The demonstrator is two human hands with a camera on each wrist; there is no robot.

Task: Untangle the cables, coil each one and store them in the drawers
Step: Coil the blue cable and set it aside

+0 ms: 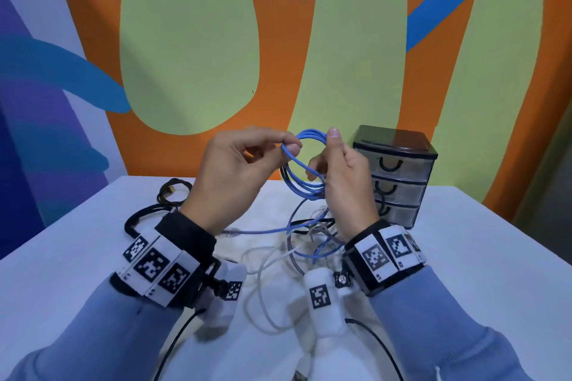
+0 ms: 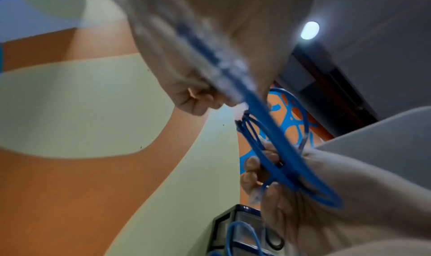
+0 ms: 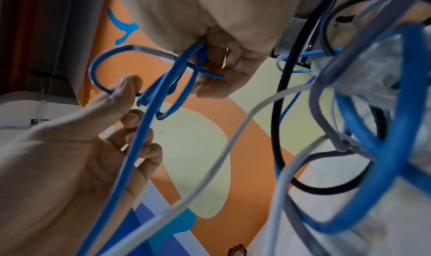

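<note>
At center frame, above the table (image 1: 464, 257), the left hand (image 1: 235, 170) pinches the blue cable (image 1: 305, 185); the right hand (image 1: 343, 173) grips its coil.

Smooth blue rubbery-jacketed cable (image 1: 305, 164), slight sheen. Small drawer unit (image 1: 399, 176): glossy black plastic frame, translucent smoky plastic fronts. Matt white table (image 1: 464, 257). Soft blue knit cloth sleeves (image 1: 433, 334).
</note>
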